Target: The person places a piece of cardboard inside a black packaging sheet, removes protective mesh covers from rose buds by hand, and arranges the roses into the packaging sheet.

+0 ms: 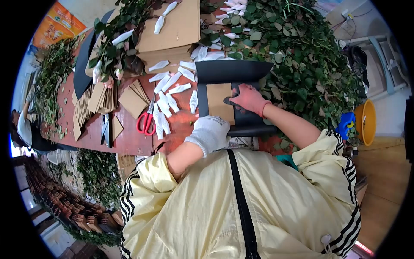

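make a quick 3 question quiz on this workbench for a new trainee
1. True or false: the left hand wears a red glove.
2. Which lies on the black sheet?
A) a yellow bucket
B) a cardboard piece
C) a pink rose
3. Fill in: the scissors beside the white mesh sleeves have ____ handles.

Key: 1. False, its glove is white. 2. B. 3. red.

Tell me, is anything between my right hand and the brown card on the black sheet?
Nothing visible: your right hand overlaps the right edge of the brown card. The card lies on the black sheet, with your left hand at the card's lower edge.
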A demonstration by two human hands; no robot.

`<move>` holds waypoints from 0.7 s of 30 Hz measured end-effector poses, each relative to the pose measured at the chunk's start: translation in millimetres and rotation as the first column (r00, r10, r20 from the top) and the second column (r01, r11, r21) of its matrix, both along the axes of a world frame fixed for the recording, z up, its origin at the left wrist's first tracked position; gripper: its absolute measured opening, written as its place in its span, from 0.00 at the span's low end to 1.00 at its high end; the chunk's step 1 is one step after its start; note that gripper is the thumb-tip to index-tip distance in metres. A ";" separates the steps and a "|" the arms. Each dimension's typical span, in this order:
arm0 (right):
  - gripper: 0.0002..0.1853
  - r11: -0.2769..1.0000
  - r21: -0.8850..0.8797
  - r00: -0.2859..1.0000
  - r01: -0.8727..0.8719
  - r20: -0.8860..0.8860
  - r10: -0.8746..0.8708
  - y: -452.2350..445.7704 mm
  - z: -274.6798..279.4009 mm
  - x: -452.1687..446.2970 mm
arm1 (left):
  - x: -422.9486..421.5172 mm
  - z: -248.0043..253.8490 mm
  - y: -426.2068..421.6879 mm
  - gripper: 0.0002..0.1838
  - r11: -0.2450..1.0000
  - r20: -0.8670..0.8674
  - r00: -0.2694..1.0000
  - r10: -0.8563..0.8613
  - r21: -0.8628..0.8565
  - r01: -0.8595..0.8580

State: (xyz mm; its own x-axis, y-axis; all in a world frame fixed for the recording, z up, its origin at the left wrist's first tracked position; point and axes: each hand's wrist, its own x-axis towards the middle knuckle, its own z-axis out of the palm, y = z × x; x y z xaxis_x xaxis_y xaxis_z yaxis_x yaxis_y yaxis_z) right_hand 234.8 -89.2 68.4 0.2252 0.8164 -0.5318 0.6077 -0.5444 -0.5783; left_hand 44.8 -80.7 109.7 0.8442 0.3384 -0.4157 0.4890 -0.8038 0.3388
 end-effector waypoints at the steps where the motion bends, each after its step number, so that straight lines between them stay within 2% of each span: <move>1: 0.18 1.000 0.008 1.000 0.012 0.003 -0.012 0.2 -1.5 0.5 | 0.6 1.0 -0.7 0.17 1.000 -0.016 1.000 -0.001 -0.010 0.001; 3: 0.21 1.000 -0.011 1.000 -0.021 0.019 0.021 -0.1 -5.5 0.7 | -1.2 -3.4 -2.4 0.16 1.000 0.021 1.000 -0.012 0.001 0.012; 4: 0.25 0.992 0.089 0.973 -0.093 0.218 0.072 -1.5 -9.1 -1.7 | -0.1 -3.3 -1.6 0.15 1.000 0.039 0.999 -0.023 0.020 0.022; 5: 0.29 0.994 0.070 0.977 -0.089 0.203 0.073 -4.0 -8.4 1.1 | 3.6 -4.0 -0.7 0.15 0.999 0.066 0.997 -0.041 0.039 0.038; 6: 0.30 0.957 0.157 0.885 -0.243 0.440 0.152 -6.5 -34.0 7.5 | 6.0 -9.0 -0.5 0.14 0.997 0.089 0.994 -0.062 0.057 0.057; 7: 0.30 0.987 0.012 0.956 -0.159 0.250 0.151 -3.0 -2.2 1.8 | 10.3 -5.9 -0.5 0.14 0.995 0.055 0.995 -0.084 0.062 0.081; 9: 0.26 0.970 0.081 0.898 -0.231 0.400 0.180 -6.2 -8.3 3.3 | 16.8 -1.2 -2.1 0.14 0.991 0.040 0.992 -0.121 0.069 0.118; 11: 0.20 0.903 0.077 0.805 -0.422 0.489 0.335 -10.1 1.0 9.2 | 17.5 -0.6 -2.2 0.14 0.991 -0.021 0.993 -0.117 0.064 0.118; 12: 0.20 0.900 0.082 0.799 -0.427 0.500 0.334 -9.3 13.2 16.2 | 17.3 2.5 -2.6 0.14 0.991 -0.014 0.994 -0.112 0.074 0.112; 14: 0.15 0.830 0.322 0.864 -0.456 0.382 0.327 -8.3 52.6 32.0 | 18.8 8.4 -3.2 0.14 0.994 -0.099 0.991 -0.095 0.046 0.099; 16: 0.12 0.775 0.495 0.916 -0.392 0.289 0.279 6.5 86.2 66.1 | 20.0 2.7 -3.1 0.14 0.997 -0.122 0.990 -0.066 0.043 0.071; 17: 0.11 0.653 0.634 0.902 -0.414 0.382 0.200 18.8 92.3 87.1 | 21.0 1.3 -3.9 0.14 0.997 -0.150 0.987 -0.058 0.034 0.064; 19: 0.10 0.645 0.688 0.942 -0.332 0.283 0.183 59.7 104.9 131.6 | 22.2 7.9 -4.9 0.14 0.999 -0.150 0.988 -0.024 0.044 0.031; 20: 0.13 0.633 0.700 0.939 -0.330 0.315 0.142 81.0 102.4 152.5 | 19.9 3.9 -5.8 0.14 0.998 -0.132 0.991 -0.016 0.054 0.023; 21: 0.14 0.680 0.696 0.963 -0.231 0.264 0.057 107.2 88.5 174.0 | 18.6 2.0 -6.8 0.14 0.998 -0.113 0.994 -0.011 0.061 0.018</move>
